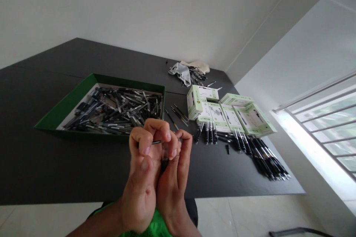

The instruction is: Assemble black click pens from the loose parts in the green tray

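My left hand (140, 181) and my right hand (174, 177) are pressed together at the palms over the table's front part, with fingers curled inward. Between the fingers runs a thin pen part (156, 142), whose dark end shows beside my left index finger. Something clear shows among the fingertips, but most of the held piece is hidden. Behind the hands lies a green tray (164, 100), its inside filled with many loose dark and clear pen parts (119, 107).
Several refills (179, 114) lie right of the tray. Green-and-white boxes (217, 116) stand further right, with rows of black pens (267, 157) in front. Gloves (180, 72) rest on more pens at the back. A small black piece (228, 149) lies near the boxes.
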Demonstrator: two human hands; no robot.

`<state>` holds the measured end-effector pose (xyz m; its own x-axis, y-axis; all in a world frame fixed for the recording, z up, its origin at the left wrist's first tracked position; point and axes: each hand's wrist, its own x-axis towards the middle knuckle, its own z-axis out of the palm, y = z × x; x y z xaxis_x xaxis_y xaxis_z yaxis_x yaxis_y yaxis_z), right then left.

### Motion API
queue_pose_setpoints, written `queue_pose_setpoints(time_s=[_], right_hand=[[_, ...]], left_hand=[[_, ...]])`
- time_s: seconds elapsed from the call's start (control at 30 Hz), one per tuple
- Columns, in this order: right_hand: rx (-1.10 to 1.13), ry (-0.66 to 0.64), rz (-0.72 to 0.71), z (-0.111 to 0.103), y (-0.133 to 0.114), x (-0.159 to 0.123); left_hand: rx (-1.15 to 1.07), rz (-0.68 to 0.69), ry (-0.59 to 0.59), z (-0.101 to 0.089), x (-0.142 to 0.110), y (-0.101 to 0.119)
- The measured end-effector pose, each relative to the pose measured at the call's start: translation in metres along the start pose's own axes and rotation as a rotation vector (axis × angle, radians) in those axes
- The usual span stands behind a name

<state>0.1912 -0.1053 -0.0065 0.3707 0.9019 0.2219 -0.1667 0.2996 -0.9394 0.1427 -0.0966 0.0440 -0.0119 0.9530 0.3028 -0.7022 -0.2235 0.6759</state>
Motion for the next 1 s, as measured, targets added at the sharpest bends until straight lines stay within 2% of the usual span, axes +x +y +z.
queue_pose_setpoints(time_s=[0.13, 0.23, 0.37, 0.47, 0.57, 0.7, 0.9, 1.0], right_hand=[[-0.129, -0.011, -0.074, -0.012, -0.001, 0.014], [-0.156, -0.017, -0.111, -0.029, -0.012, 0.027], [-0.1, -0.116, -0.159, -0.042, -0.038, 0.036], [-0.145, -0.228, -0.198, -0.04, -0.055, 0.035], [-0.203, -0.28, -0.225, -0.036, -0.063, 0.033], [-0.273, -0.323, -0.218, -0.035, -0.061, 0.032], [-0.374, -0.344, -0.172, -0.034, -0.06, 0.034], [-0.42, -0.379, -0.16, -0.033, -0.063, 0.035]], left_hand=[[0.108, 0.105, 0.058, -0.001, -0.001, 0.001], [0.237, 0.183, -0.006, -0.006, 0.0, 0.003], [0.309, 0.166, -0.058, -0.011, -0.001, 0.005], [0.323, 0.173, -0.027, -0.014, -0.004, 0.003], [0.37, 0.166, -0.047, -0.018, -0.007, 0.0], [0.349, 0.12, -0.055, -0.02, -0.008, -0.002], [0.292, 0.123, 0.052, -0.014, -0.006, -0.005], [0.264, 0.116, 0.049, -0.013, -0.005, -0.004]])
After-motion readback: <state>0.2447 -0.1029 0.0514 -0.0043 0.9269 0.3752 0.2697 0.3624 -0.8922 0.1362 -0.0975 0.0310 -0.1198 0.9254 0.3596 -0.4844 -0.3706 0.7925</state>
